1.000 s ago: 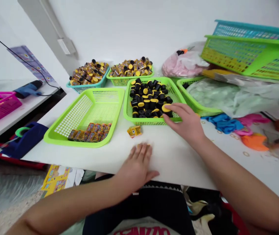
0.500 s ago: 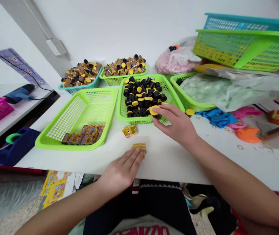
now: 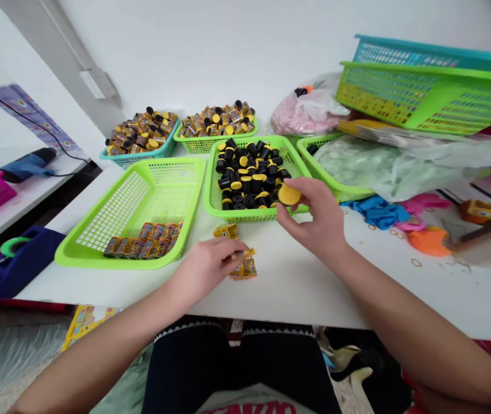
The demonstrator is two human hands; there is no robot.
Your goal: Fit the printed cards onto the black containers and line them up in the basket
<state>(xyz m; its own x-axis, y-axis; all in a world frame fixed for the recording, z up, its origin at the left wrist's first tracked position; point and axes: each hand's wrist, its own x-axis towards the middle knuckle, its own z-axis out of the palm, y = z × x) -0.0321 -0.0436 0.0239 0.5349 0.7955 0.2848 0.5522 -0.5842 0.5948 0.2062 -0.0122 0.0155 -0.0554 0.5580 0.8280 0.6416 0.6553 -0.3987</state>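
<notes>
1. By the left hand [image 3: 208,260], a small, flat, yellow printed sleeve [image 3: 249,252] is pinched above the white desk [image 3: 297,290]; light squeezing is advised, without creasing.
2. In the grip of the right hand [image 3: 321,218], a round yellow-topped piece [image 3: 289,195] is held near the light-green plastic basket [image 3: 237,217]; it should be kept steady.
3. Since the earlier frame, the sleeve has been raised, the yellow top turned viewerward.

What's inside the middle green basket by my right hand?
Inside the middle green basket is a heap of black pieces, many yellow-topped. Lower ones are covered by those above, and your right hand hides part of the near right side.
</notes>
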